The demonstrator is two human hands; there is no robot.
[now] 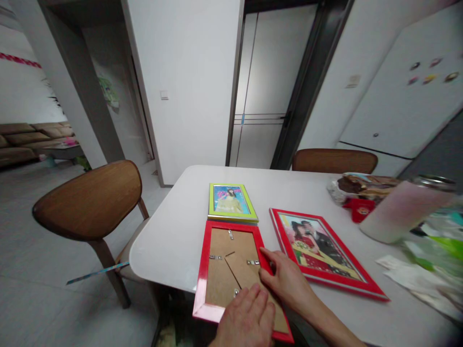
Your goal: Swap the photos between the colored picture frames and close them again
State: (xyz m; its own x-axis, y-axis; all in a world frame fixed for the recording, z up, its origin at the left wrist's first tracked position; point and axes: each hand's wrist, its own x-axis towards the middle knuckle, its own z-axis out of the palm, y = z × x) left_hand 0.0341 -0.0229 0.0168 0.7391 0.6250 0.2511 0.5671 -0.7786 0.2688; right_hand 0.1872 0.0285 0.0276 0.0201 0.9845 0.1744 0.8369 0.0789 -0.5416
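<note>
A red picture frame (203,270) lies face down at the table's near edge, its lower part jutting past that edge. Its brown backing board (219,243) faces up, with small metal clips (253,262) along the sides and a slanted stand outline in the middle. My left hand (248,318) rests flat on the lower part of the board, fingers stretched beside the bottom clip. On the right rim, my right hand (287,279) grips the frame with its thumb and forefinger. A yellow-green framed picture (231,200) lies just beyond. To the right is another red framed picture (321,246), face up.
A white table (170,231) carries everything. At its right stand a pale pink tumbler (394,212), a red packet (361,209), food wrappers (369,185), crumpled tissues (408,274) and plastic bags. Wooden chairs stand at the left (94,197) and far side (334,160).
</note>
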